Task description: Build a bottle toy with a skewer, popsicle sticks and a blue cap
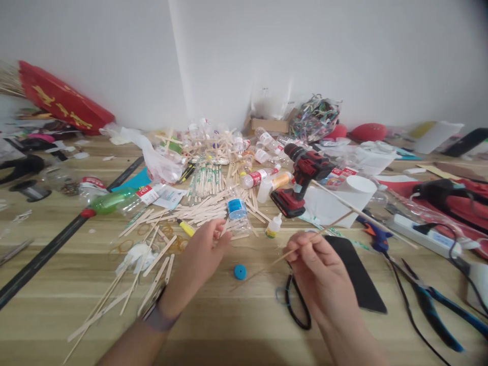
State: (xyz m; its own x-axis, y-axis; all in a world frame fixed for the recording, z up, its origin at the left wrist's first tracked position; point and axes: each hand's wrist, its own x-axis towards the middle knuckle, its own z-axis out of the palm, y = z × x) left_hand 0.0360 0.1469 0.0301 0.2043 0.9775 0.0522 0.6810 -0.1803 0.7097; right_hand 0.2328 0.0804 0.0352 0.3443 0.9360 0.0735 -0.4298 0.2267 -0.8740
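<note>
My right hand [314, 262] pinches a thin bamboo skewer [282, 258] between thumb and fingers. The skewer slants from lower left to upper right above the table. My left hand [202, 256] holds nothing, its thumb and fingers apart, close to a clear plastic bottle [237, 208] with a blue label. Between the hands a round blue bottle cap [240, 272] with a small hole lies on the wood. A small glue bottle [273, 226] stands upright beyond my right hand. Black-handled scissors [299, 310] lie partly hidden under that hand.
Loose craft sticks [206, 211] spread across the middle. A red and black cordless drill [303, 178] stands behind my right hand. To the right lie a black phone-like slab [354, 274], a glue gun [377, 236] and blue-handled pliers [432, 305]. A black rod [46, 256] with a green bottle crosses the left.
</note>
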